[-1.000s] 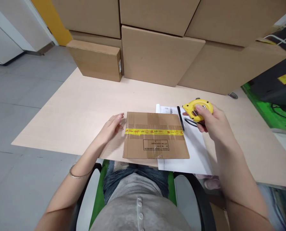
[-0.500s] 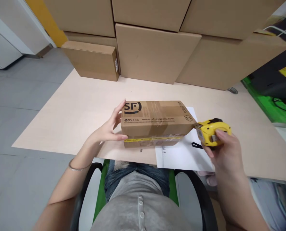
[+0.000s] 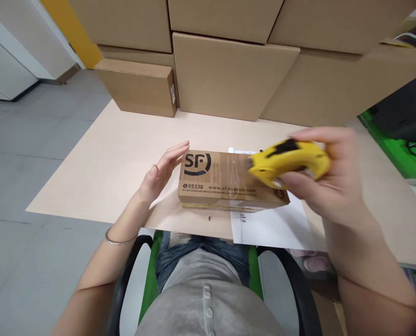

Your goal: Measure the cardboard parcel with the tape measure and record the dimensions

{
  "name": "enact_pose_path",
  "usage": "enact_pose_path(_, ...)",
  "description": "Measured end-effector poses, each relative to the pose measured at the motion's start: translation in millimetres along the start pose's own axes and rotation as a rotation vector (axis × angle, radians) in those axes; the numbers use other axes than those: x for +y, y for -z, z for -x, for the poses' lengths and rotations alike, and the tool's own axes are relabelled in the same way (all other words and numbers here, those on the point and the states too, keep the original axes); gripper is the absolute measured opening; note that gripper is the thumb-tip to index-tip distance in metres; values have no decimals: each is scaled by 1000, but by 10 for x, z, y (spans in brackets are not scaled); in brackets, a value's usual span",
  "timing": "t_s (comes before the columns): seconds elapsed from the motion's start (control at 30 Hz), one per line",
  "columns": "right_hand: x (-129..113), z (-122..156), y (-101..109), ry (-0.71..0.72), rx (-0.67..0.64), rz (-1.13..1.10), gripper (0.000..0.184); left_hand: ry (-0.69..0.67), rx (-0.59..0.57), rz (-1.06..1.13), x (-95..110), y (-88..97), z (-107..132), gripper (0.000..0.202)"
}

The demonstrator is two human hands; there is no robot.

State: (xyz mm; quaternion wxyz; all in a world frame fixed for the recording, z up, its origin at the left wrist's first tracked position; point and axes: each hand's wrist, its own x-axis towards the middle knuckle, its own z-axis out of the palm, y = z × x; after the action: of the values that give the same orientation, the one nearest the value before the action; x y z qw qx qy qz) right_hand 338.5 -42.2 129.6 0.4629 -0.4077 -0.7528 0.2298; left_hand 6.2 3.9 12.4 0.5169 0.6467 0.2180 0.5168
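Yellow tape measure (image 3: pixel 273 165), gripped in the right hand (image 3: pixel 341 177), has swung over the carton (image 3: pixel 218 175); the left hand (image 3: pixel 161 175) has loosened beside its left end, contact unclear. Near the front edge of the table (image 3: pixel 131 149), the carton should handle stiff, light, best held by opposite ends.

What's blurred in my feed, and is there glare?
Head view: yellow tape measure and right hand look smeared; head view: left hand is clearer, and the SF Express carton's web address stays readable; head view: pale glare streaks its clear packing tape.
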Motion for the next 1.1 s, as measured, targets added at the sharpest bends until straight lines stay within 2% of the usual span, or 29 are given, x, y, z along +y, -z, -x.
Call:
enact_pose_path(0.07, -88, -270, -199, 169, -274, 21, 39, 73, 89, 69, 24, -144, -58, 77)
enact_pose_path(0.13, -156, -489, -424, 267, -439, 53, 36, 166, 142, 140, 45, -258, -106, 76)
enact_pose_path(0.27, -195, -719, -758, 297, -591, 113, 38, 230, 240, 192, 24, -324, -133, 66)
enact_pose_path(0.37, -174, -738, -789, 260, -641, 141, 36, 205, 234, 154, -47, -260, -113, 49)
enact_pose_path(0.43, -154, -695, -700, 230, -642, 151, 36, 170, 178, 108, -95, -204, -102, 44)
enact_pose_path(0.53, -104, -570, -430, 154, -586, 154, 38, 135, 85, 59, -123, -147, -106, 47)
enact_pose_path(0.63, 0, -402, -33, 16, -512, 172, 38, 142, 44, 38, -98, -125, -129, 48)
enact_pose_path(0.77, 215, -185, 547, -162, -340, 186, 35, 142, 12, 61, -67, -117, -167, 45)
enact_pose_path(0.87, 363, -56, 857, -233, -275, 200, 37, 127, 7, 88, -71, -116, -184, 44)
enact_pose_path(0.97, 444, 45, 985, -233, -241, 235, 36, 126, 30, 55, -81, -112, -183, 48)
enact_pose_path(1.1, 452, 137, 982, -282, -176, 258, 36, 127, 41, 31, -95, -101, -168, 50)
